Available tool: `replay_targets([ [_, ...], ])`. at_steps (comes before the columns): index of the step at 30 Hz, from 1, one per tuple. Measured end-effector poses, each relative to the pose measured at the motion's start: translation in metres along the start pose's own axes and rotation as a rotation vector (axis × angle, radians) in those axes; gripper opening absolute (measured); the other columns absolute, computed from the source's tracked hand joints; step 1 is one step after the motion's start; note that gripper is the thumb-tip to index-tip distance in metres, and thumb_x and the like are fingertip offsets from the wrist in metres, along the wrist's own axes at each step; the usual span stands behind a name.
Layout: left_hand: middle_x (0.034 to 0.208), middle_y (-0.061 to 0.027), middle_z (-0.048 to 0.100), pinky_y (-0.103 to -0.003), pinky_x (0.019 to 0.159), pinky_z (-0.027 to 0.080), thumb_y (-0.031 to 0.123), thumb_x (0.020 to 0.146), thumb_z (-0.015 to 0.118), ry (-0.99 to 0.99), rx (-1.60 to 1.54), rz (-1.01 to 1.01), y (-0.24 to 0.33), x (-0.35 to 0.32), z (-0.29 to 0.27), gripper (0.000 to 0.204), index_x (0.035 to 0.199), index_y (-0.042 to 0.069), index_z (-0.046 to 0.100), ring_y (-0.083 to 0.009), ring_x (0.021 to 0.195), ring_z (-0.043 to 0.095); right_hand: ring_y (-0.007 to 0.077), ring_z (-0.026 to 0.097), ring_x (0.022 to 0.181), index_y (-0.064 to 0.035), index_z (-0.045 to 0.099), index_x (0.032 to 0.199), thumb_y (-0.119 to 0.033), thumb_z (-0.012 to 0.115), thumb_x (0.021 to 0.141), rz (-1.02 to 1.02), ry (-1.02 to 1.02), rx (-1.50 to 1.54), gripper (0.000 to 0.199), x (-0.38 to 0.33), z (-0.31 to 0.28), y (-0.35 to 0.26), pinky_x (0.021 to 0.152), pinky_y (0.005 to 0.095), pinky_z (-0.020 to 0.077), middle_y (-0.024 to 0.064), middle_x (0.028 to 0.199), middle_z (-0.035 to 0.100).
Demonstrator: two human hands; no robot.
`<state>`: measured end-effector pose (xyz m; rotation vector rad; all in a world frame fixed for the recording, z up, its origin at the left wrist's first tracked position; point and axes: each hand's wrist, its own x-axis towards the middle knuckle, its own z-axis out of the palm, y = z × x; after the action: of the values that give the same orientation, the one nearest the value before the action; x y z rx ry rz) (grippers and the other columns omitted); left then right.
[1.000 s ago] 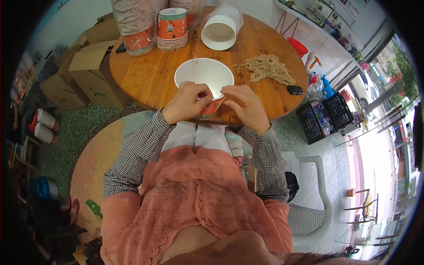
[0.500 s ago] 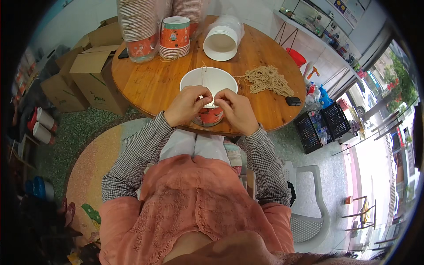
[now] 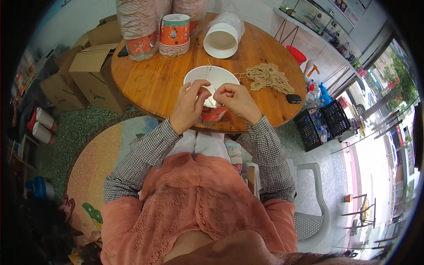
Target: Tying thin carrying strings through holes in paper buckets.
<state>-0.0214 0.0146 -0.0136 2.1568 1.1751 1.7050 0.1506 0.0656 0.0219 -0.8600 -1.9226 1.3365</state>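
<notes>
A paper bucket (image 3: 226, 76), white inside with an orange-red patterned outside, stands at the near edge of the round table, its mouth tilted up. A cord (image 3: 209, 73) passes through its far rim and runs down inside. At the near rim, my left hand (image 3: 189, 105) has its thumb and forefinger apart, nothing visible between them. Opposite it, my right hand (image 3: 238, 100) pinches the end of the cord at the rim; the fingertips partly cover it. A loose pile of tan cords (image 3: 268, 78) lies to the right of the bucket.
Bagged bucket stacks (image 3: 140, 44), a shorter stack of orange buckets (image 3: 175, 35) and a white bucket stack on its side (image 3: 221, 42) stand on the far side of the wooden table (image 3: 141, 90). A small black object (image 3: 293, 99) lies at its right edge. Cardboard boxes (image 3: 99, 79) stand left.
My left hand has parted its fingers and drawn slightly up and away from the near rim. The right hand has shifted a little to the right, still pinching. The bucket sits slightly further right.
</notes>
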Motion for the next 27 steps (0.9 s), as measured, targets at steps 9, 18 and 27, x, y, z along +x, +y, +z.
replay_targets([
  [9,0.079,-0.0105,0.069,-0.033,0.083,0.043,0.006,0.083,0.062,-0.112,-0.223,-0.329,0.001,-0.001,0.008,0.029,0.111,0.002,0.057,-0.0215,0.080,0.066,0.0006,0.051,0.054,-0.0018,0.062,0.092,-0.014,0.064,0.087,0.142,0.004,0.201,0.013,-0.011,-0.003,-0.011,0.042,0.0141,0.0354,-0.0004,0.073,0.063],
  [18,0.080,-0.0083,0.066,-0.025,0.063,0.050,0.006,0.084,0.063,-0.173,-0.260,-0.406,-0.003,0.002,0.001,0.014,0.094,-0.004,0.063,-0.0126,0.072,0.062,0.0008,0.052,0.058,-0.0029,0.057,0.106,-0.010,0.064,0.087,0.074,-0.085,0.251,0.021,-0.019,-0.017,-0.012,0.044,0.0131,0.0390,-0.0020,0.080,0.061],
  [27,0.086,-0.0020,0.064,-0.022,0.065,0.050,0.015,0.091,0.060,-0.334,-0.333,-0.481,0.000,0.009,-0.005,0.019,0.100,-0.002,0.065,-0.0067,0.075,0.059,0.0037,0.055,0.074,0.0016,0.061,0.096,-0.004,0.067,0.082,-0.226,0.069,0.036,0.016,-0.013,-0.017,-0.017,0.066,0.0171,0.0458,-0.0006,0.084,0.061],
])
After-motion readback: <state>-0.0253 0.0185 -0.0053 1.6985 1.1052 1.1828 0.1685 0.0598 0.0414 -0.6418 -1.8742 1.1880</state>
